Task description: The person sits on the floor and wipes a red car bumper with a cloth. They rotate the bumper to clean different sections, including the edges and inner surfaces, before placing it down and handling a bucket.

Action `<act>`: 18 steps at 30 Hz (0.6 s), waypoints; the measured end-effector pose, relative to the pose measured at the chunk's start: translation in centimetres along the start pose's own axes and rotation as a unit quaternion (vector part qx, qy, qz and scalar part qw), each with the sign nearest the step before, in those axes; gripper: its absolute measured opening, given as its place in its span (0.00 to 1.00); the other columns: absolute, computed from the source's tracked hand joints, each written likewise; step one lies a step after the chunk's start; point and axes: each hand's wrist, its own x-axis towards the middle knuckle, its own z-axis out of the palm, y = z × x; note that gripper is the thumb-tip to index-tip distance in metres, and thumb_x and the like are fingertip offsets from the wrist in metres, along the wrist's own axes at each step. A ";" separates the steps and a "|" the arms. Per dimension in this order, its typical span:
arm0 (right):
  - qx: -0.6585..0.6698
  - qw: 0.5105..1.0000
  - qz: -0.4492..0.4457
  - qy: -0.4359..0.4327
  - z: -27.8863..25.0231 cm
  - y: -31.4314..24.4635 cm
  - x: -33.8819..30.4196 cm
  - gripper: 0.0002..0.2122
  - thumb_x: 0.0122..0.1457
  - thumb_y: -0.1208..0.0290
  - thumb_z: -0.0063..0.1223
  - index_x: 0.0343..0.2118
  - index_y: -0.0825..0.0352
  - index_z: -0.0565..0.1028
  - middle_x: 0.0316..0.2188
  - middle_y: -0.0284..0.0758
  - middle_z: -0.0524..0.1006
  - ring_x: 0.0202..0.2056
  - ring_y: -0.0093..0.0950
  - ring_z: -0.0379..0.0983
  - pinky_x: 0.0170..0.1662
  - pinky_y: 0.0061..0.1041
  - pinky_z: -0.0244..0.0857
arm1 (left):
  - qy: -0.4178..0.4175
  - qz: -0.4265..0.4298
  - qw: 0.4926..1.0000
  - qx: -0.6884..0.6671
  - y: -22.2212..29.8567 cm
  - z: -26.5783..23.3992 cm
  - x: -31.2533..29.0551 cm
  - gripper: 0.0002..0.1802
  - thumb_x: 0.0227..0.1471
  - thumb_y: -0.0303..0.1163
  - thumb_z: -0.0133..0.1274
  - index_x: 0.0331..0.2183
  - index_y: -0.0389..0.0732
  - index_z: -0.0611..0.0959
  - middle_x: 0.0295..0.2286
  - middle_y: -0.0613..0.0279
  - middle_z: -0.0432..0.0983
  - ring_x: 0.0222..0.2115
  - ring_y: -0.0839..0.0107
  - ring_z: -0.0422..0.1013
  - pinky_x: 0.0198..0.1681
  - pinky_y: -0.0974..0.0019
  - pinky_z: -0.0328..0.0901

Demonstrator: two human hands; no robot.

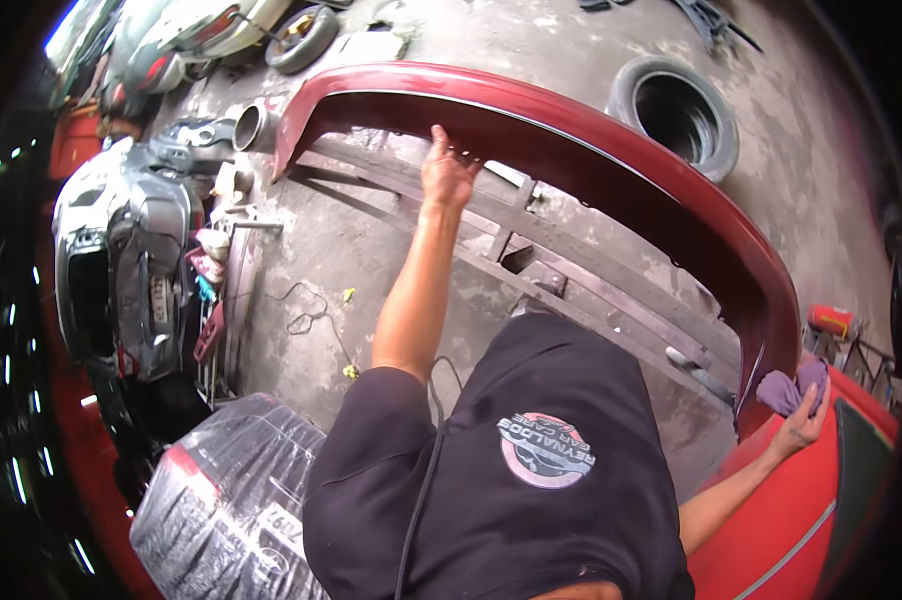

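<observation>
A long dark-red car bumper [561, 125] curves across the view in front of me, resting on a grey metal stand [591, 255]. My left hand [448, 178] reaches to the bumper's near, dark edge, palm turned up and fingers apart. Its fingertips overlap that edge; whether they press on it I cannot tell. At the bumper's right end, my right hand [801, 425] grips a bunched purple cloth [779, 391]. That cloth lies close to the bumper's tip, above a bright red car panel [781, 500].
Stacked tyres [674, 115] stand behind the bumper. Grey car parts [136, 260] are piled at left, near a plastic-wrapped car [231, 490]. A thin black cable [311, 320] lies on the concrete floor. A red can [829, 321] is at far right; another tyre [302, 40] lies at the back.
</observation>
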 end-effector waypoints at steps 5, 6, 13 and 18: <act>-0.001 1.000 -0.020 -0.003 0.3 -0.7 1.2 0.15 0.68 0.71 0.55 0.53 0.71 0.78 0.50 0.43 0.81 0.49 0.30 0.78 0.53 0.29 0.71 | 0.007 -0.007 0.999 -0.031 0.3 1.1 -0.6 0.33 0.67 0.57 0.42 0.61 0.42 0.69 0.56 0.50 0.69 0.58 0.50 0.66 0.60 0.37 0.61; 0.004 1.000 -0.023 -0.004 0.1 -0.9 1.4 0.15 0.68 0.71 0.55 0.53 0.72 0.79 0.51 0.43 0.81 0.50 0.31 0.78 0.53 0.29 0.71 | 0.025 -0.003 0.999 -0.032 0.2 1.0 -1.4 0.33 0.67 0.57 0.42 0.61 0.41 0.69 0.56 0.50 0.70 0.58 0.50 0.66 0.60 0.37 0.61; 0.031 1.000 -0.002 -0.003 -0.2 -1.9 1.7 0.15 0.67 0.70 0.55 0.54 0.71 0.79 0.50 0.43 0.81 0.48 0.28 0.78 0.52 0.27 0.71 | 0.003 -0.008 1.000 -0.028 -0.6 0.3 -0.5 0.36 0.67 0.60 0.38 0.61 0.41 0.69 0.56 0.50 0.70 0.58 0.49 0.67 0.61 0.37 0.61; 0.015 1.000 0.002 -0.016 0.5 -1.9 1.1 0.16 0.68 0.69 0.54 0.55 0.69 0.78 0.49 0.43 0.82 0.48 0.28 0.79 0.52 0.27 0.70 | 0.026 -0.027 0.998 -0.049 -1.2 1.2 -1.7 0.34 0.67 0.60 0.40 0.61 0.44 0.69 0.56 0.51 0.69 0.58 0.50 0.65 0.61 0.37 0.59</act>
